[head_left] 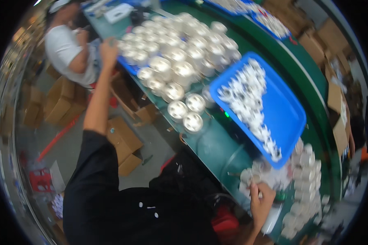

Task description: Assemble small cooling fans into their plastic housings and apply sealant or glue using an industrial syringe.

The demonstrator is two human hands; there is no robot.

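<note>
My left arm stretches far out to the left. At its end my left hand (108, 52) is beside the near left edge of a crowd of white round cups with shiny, holed tops (173, 54); its fingers are blurred. Low on the right, my right hand (262, 199) has its fingers curled with thumb and finger close together. Whatever they pinch, if anything, is hidden. Just beyond those fingertips stand a few whitish round pieces (247, 175). Three of the holed cups (192, 122) sit apart at the near end of the crowd.
A blue tray (284, 108) holds many small white plastic parts (249, 94) on the green bench (216, 151). Stacked white round pieces (304, 192) stand at the right. Another person (67, 47) is at the upper left. Cardboard boxes (122, 143) lie on the floor.
</note>
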